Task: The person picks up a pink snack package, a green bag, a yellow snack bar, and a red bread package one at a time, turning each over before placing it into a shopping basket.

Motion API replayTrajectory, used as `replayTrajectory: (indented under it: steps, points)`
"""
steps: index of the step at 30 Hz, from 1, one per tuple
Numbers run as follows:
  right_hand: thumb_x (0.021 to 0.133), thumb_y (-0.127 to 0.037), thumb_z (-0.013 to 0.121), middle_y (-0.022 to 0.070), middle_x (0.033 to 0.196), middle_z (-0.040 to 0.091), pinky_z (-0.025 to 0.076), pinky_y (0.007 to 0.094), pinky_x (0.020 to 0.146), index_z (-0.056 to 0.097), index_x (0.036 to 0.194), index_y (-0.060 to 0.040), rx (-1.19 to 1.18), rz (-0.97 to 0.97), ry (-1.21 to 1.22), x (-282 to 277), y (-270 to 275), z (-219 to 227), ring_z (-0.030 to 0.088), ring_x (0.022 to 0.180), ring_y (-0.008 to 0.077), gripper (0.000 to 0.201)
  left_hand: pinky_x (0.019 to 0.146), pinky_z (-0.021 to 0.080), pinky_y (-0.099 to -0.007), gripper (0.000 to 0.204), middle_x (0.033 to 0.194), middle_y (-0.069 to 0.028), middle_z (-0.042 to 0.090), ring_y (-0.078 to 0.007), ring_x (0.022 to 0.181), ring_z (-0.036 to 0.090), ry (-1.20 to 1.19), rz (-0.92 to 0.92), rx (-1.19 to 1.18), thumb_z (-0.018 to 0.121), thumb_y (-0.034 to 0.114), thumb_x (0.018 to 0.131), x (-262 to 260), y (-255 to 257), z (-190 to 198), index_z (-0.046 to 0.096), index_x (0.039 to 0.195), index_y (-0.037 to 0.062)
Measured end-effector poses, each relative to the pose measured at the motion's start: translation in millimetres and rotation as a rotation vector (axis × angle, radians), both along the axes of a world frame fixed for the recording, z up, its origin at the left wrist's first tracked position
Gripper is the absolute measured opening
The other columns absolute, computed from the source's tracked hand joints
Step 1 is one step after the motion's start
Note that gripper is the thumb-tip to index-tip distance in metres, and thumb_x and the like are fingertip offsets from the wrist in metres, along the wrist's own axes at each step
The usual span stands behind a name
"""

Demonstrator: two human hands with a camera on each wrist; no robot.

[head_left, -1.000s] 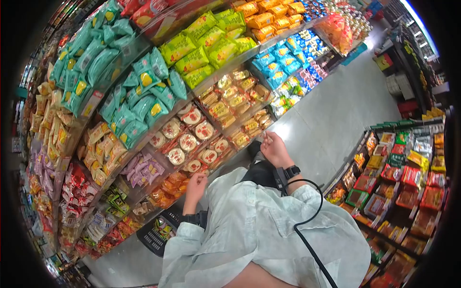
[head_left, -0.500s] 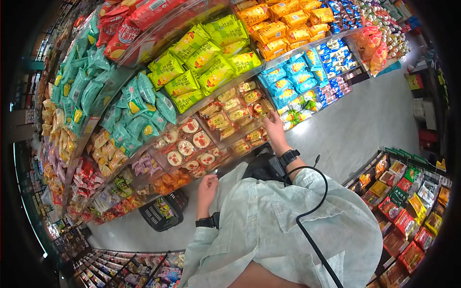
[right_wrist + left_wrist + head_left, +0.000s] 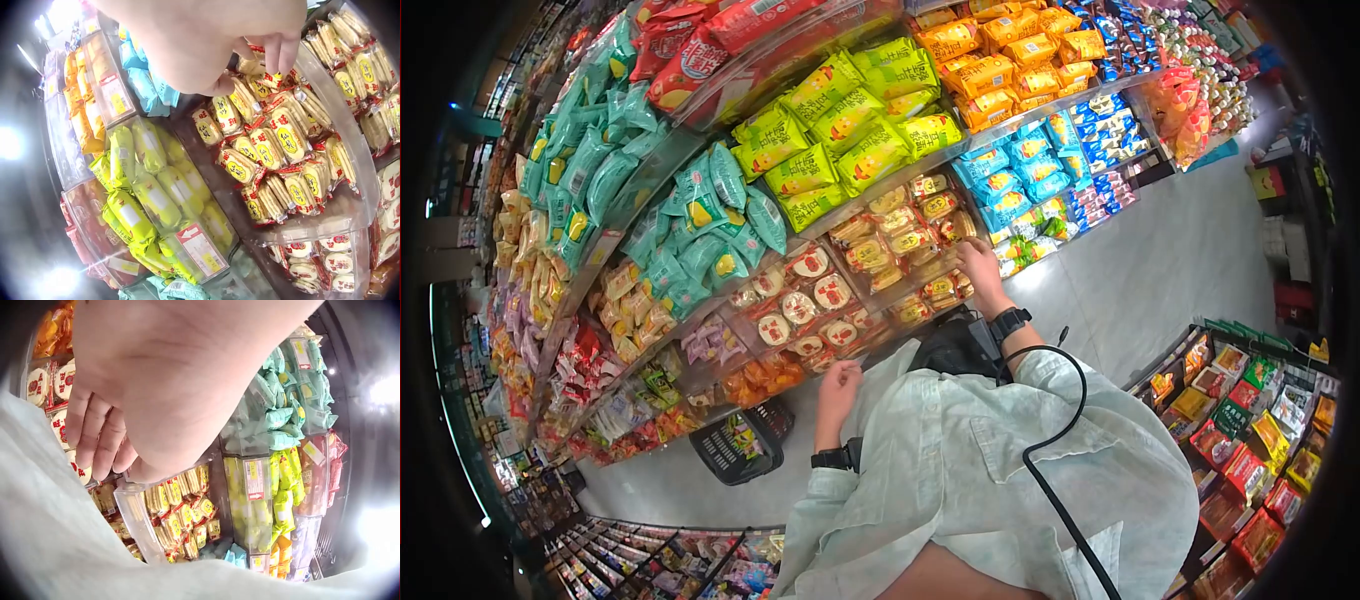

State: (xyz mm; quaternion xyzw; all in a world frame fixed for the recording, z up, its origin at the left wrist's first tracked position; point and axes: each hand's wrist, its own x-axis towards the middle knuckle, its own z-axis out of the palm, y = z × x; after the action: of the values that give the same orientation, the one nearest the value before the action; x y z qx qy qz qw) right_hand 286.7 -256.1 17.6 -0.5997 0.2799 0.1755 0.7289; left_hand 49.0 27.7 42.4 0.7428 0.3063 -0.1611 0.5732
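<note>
My right hand [image 3: 980,268] reaches into the clear bin of wrapped rice crackers [image 3: 287,137]. In the right wrist view its fingers bend down among the packets at the top of the pile, with the thumb a little apart and packets showing between them. Their tips are partly hidden, and I cannot tell whether they grip a packet. My left hand [image 3: 838,388] hovers before the lower bins with loosely bent fingers and nothing in it. Close to it lie round white crackers [image 3: 798,308] in clear wrap and orange-wrapped snacks [image 3: 760,378].
Green snack bags [image 3: 870,150], teal bags [image 3: 700,205] and blue packets [image 3: 1030,160] fill neighbouring bins. A black shopping basket [image 3: 750,465] stands on the grey floor [image 3: 1130,260] to the left. Another snack shelf [image 3: 1240,450] is at the right. A black cable [image 3: 1040,460] runs over my shirt.
My right hand has moved from beside my body up to the rice cracker bin, its fingers now among the packets. The left hand stays low and empty while the head view has shifted.
</note>
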Motion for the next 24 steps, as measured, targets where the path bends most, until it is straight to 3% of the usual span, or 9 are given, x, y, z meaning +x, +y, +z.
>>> replayTrajectory:
  steps: [4,8,11,14,15,19,22,24]
  points:
    - [0.097,-0.022,0.059,0.0061,0.112,0.061,0.048,0.0299,0.087,0.049,0.140,0.0041,-0.021,-0.098,-0.081,-14.3,14.8,-2.8,0.058,0.101,0.0141,0.052,0.076,0.050,-0.0283,0.024,0.089,-0.0050,0.070,-0.0124,0.083,0.064,-0.062,-0.039,0.004,0.065,0.017,0.096,-9.6,24.1,-7.9,0.066,0.115,0.0025]
    - [0.100,-0.026,0.058,0.0022,0.111,0.059,0.047,0.0302,0.090,0.059,0.127,-0.0022,0.117,-0.027,-0.074,-39.3,23.4,15.5,0.057,0.101,0.0139,0.036,0.075,0.051,-0.0286,0.024,0.088,-0.0050,0.069,-0.0127,0.082,0.064,-0.126,-0.110,0.008,0.066,0.018,0.096,-19.2,52.1,-21.4,0.066,0.114,0.0032]
    - [0.103,-0.029,0.053,0.0021,0.117,0.059,0.046,0.0308,0.097,0.059,0.130,-0.0035,0.160,-0.117,-0.087,-77.5,46.7,41.7,0.058,0.111,0.0155,0.037,0.075,0.051,-0.0289,0.024,0.089,-0.0058,0.070,-0.0133,0.081,0.064,-0.184,-0.174,0.008,0.066,0.020,0.096,-38.2,76.4,-39.8,0.065,0.114,0.0037]
    - [0.106,-0.032,0.050,0.0036,0.130,0.059,0.044,0.0323,0.104,0.057,0.136,-0.0031,0.243,-0.085,-0.103,-114.8,52.1,29.0,0.055,0.122,0.0169,0.042,0.076,0.052,-0.0295,0.024,0.092,-0.0070,0.071,-0.0140,0.083,0.066,-0.195,-0.195,-0.092,0.067,0.021,0.097,-51.6,86.3,-44.5,0.065,0.114,0.0039]
    - [0.106,-0.031,0.050,0.0064,0.142,0.056,0.043,0.0331,0.108,0.053,0.142,-0.0025,0.227,-0.039,-0.100,-130.4,61.3,46.4,0.052,0.128,0.0164,0.046,0.077,0.052,-0.0298,0.025,0.093,-0.0075,0.072,-0.0142,0.084,0.067,-0.192,-0.195,-0.134,0.067,0.021,0.097,-56.4,91.2,-40.3,0.065,0.114,0.0040]
    - [0.105,-0.029,0.055,0.0025,0.131,0.066,0.045,0.0283,0.102,0.061,0.136,-0.0007,0.283,0.225,-0.071,-184.1,84.1,86.3,0.060,0.117,0.0134,0.043,0.082,0.054,-0.0310,0.027,0.098,-0.0094,0.072,-0.0167,0.091,0.070,-0.144,-0.284,-0.201,0.065,0.022,0.100,-77.3,100.3,-24.8,0.063,0.118,0.0033]
    - [0.105,-0.027,0.056,0.0043,0.125,0.069,0.048,0.0288,0.101,0.065,0.133,-0.0002,0.323,0.422,-0.089,-213.5,84.3,92.9,0.063,0.113,0.0133,0.040,0.084,0.054,-0.0315,0.033,0.101,-0.0102,0.071,-0.0182,0.094,0.069,-0.104,-0.250,-0.476,0.062,0.023,0.103,-79.6,98.9,11.0,0.056,0.128,0.0025]
    - [0.105,-0.026,0.057,0.0065,0.124,0.071,0.050,0.0297,0.101,0.065,0.133,0.0003,0.298,0.532,-0.119,-232.6,88.6,112.3,0.064,0.111,0.0136,0.040,0.083,0.053,-0.0301,0.032,0.103,-0.0079,0.070,-0.0147,0.093,0.066,-0.170,-0.212,-0.641,0.057,0.024,0.105,-69.0,100.2,35.9,0.055,0.130,0.0030]
